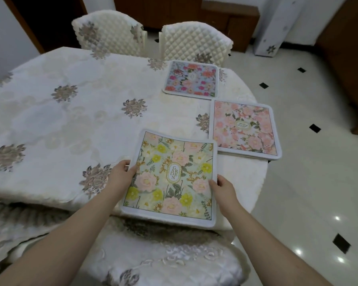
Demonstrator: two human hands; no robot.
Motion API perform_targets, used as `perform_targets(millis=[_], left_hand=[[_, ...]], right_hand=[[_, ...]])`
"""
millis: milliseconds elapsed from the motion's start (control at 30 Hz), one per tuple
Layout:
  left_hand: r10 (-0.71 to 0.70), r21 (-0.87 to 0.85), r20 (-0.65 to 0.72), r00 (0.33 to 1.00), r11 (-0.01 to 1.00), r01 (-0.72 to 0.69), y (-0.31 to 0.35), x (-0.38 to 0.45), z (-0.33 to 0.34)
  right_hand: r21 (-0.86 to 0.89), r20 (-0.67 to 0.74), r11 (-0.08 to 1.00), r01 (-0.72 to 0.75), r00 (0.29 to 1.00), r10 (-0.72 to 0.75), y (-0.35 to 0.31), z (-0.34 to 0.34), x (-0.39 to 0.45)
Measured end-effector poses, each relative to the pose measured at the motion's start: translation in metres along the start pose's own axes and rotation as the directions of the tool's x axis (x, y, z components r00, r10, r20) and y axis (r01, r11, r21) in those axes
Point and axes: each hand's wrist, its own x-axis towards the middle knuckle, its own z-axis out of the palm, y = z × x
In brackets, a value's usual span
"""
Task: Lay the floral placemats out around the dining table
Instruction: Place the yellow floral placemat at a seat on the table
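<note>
A green and yellow floral placemat (170,176) marked GARDEN sits at the near edge of the dining table (70,112), its near end overhanging the edge. My left hand (122,172) pinches its left border, and my right hand (223,185) pinches its right border. A pink floral placemat (244,129) lies at the table's right end on top of more mats. At the far right, a blue and red floral placemat (191,80) lies flat in front of a chair.
A cream embroidered cloth covers the table. Two quilted chairs (194,42) stand at the far side, and a covered chair (163,256) sits right below my arms. Glossy white floor with black diamond tiles (314,129) lies to the right.
</note>
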Motion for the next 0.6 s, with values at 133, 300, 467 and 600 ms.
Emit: perform_targets(millis=[133, 300, 467, 600], left_hand=[[0.005, 0.053, -0.005, 1.000, 0.999, -0.004, -0.008, 0.001, -0.001], [-0.041, 0.095, -0.018, 0.999, 0.995, 0.042, -0.019, 0.002, 0.000], [-0.049, 0.098, -0.035, 0.998, 0.994, 0.052, -0.016, -0.004, 0.009], [-0.071, 0.056, -0.065, 0.995, 0.996, 0.075, -0.020, 0.000, 0.013]], right_hand=[[-0.059, -0.039, 0.998, -0.006, 0.999, 0.004, 0.007, 0.007, 0.000], [-0.185, -0.103, 0.982, -0.046, 0.994, 0.027, 0.020, 0.007, 0.002], [-0.208, -0.126, 0.976, -0.060, 0.991, 0.034, 0.029, 0.001, 0.004], [-0.246, -0.139, 0.969, -0.019, 0.990, -0.016, 0.027, 0.001, 0.008]])
